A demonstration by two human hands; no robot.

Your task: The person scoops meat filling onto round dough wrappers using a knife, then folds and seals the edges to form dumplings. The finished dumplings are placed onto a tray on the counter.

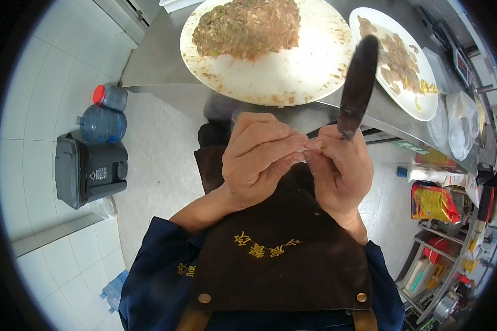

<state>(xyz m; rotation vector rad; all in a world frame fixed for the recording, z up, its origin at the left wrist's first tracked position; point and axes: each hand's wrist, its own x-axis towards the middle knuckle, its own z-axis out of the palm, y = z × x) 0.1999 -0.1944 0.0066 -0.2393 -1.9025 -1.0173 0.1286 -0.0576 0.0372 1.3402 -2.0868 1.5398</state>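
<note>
My left hand [259, 159] and my right hand [341, 169] meet fingertip to fingertip in front of the brown apron [281, 265]. A small pale piece, perhaps dough, is pinched between them, mostly hidden by the fingers. A flat, dark spreading blade [358, 82] stands up from my right hand, its handle hidden in the grip. Beyond my hands, a large white plate [273, 82] holds a mound of minced filling [248, 31] and has smears on its rim. Right of it, a white oval plate [424, 105] bears peeled shrimp [397, 58] and yellow-green strips.
Both plates stand on a steel table [157, 62]. Plastic bags [462, 124] lie at its right edge. A grey bin [93, 169] and large water bottles [103, 124] are at the left wall. A metal rack [443, 248] with packages stands right.
</note>
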